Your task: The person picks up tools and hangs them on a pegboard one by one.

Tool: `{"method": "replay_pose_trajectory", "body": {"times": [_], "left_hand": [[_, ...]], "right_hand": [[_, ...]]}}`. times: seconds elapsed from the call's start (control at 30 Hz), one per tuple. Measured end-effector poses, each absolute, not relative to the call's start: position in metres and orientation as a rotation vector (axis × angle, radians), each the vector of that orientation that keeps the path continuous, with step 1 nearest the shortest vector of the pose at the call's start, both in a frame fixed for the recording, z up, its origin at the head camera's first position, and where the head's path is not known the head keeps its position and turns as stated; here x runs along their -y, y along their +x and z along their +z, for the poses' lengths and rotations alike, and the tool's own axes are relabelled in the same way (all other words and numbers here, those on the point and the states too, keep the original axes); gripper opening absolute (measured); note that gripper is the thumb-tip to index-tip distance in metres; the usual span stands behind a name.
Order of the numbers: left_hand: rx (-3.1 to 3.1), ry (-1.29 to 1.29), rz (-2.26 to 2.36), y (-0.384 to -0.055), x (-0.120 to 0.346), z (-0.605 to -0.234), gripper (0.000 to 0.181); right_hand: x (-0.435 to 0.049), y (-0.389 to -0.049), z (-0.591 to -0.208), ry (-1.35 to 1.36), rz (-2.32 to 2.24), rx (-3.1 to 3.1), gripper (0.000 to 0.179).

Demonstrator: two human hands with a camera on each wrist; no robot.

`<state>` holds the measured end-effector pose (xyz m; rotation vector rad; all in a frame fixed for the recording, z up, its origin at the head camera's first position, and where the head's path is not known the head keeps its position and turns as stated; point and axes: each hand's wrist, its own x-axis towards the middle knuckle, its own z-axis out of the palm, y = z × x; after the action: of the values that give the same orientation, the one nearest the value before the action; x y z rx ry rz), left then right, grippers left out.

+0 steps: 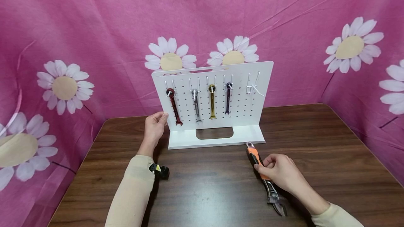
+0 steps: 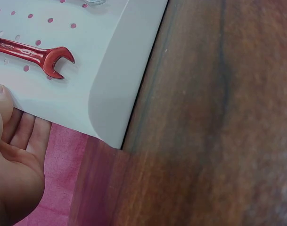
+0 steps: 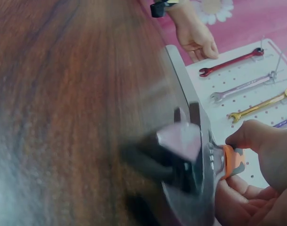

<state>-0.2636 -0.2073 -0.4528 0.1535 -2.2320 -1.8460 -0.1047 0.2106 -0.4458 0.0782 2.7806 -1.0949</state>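
Observation:
My left hand (image 1: 155, 124) pinches the left edge of a white pegboard stand (image 1: 217, 123), thumb on its front and fingers behind, as the left wrist view shows. In my right hand (image 1: 282, 171) is an adjustable wrench (image 1: 262, 171) with an orange and black handle, gripped between thumb and fingers. Its metal head (image 3: 192, 165) points toward me, low over the table, and its holed handle end overlaps the stand's base. On the board's hooks hang a red wrench (image 1: 174, 108), a silver wrench (image 1: 196, 104), a gold wrench (image 1: 212, 102) and a dark purple wrench (image 1: 228, 99).
A bare double hook (image 1: 252, 87) sits at the board's upper right. The stand rests on a brown wooden table (image 1: 202, 185). Behind the table hangs a pink cloth (image 1: 202, 16) with white daisies. A small black camera (image 1: 162, 172) is on my left wrist.

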Motion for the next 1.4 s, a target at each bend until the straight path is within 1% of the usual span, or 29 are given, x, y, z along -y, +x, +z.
{"method": "replay_pose_trajectory", "body": {"times": [0.2,0.5,0.63,0.77,1.0,1.4], "left_hand": [[2.228,0.154,-1.851,-0.262,0.206,-0.452,0.026],[2.224,0.157,-1.853,-0.262,0.206,-0.452,0.026],[2.225,0.151,-1.856,-0.262,0.207,-0.452,0.026],[2.225,0.155,-1.861,-0.261,0.206,-0.452,0.026],[2.24,0.156,-1.847,-0.261,0.205,-0.451,0.027],[2.258,0.169,-1.845,-0.263,0.207,-0.451,0.027]], "right_hand": [[-0.215,-0.103,-0.449,0.066,-1.312,-2.641,0.03],[-0.217,-0.103,-0.444,0.134,-1.565,-2.457,0.042],[-0.218,-0.104,-0.441,0.135,-1.598,-2.487,0.043],[-0.218,-0.104,-0.438,0.163,-1.63,-2.513,0.048],[-0.216,-0.107,-0.429,0.194,-1.758,-2.558,0.048],[-0.215,-0.118,-0.41,0.156,-1.973,-2.592,0.047]]}}
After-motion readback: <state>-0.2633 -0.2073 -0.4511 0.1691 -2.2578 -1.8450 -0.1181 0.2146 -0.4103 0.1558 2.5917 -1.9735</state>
